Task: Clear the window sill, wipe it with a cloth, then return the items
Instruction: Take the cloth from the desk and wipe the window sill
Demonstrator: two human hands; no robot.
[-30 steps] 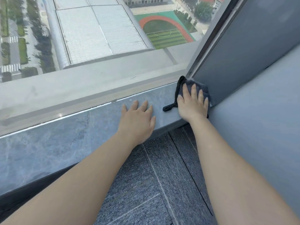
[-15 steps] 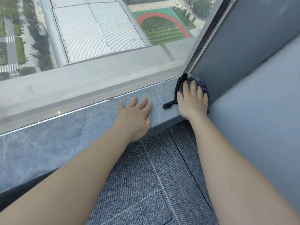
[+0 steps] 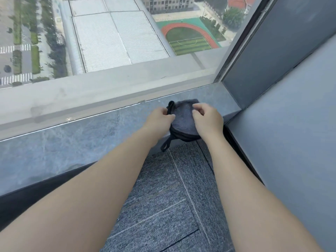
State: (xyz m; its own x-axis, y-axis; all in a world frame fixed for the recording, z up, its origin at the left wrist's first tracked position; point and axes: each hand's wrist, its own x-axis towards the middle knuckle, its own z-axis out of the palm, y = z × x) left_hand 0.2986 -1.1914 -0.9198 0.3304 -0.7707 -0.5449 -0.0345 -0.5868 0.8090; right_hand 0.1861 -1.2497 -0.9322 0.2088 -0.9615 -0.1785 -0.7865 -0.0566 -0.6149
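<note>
Grey marble window sill (image 3: 76,142), centre frame: my left hand (image 3: 160,118) and right hand (image 3: 209,120) each pinch the dark cloth (image 3: 182,119) overhanging its front edge; I would refold it flat before wiping leftward.

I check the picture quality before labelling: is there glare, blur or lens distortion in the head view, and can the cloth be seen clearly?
Head view: even daylight, no hard shadows; faint hazy reflections on the window glass; straight edges bow slightly, as with a wide-angle lens; both hands, left hand and right hand, are slightly soft; the dark cloth shows little texture.
</note>
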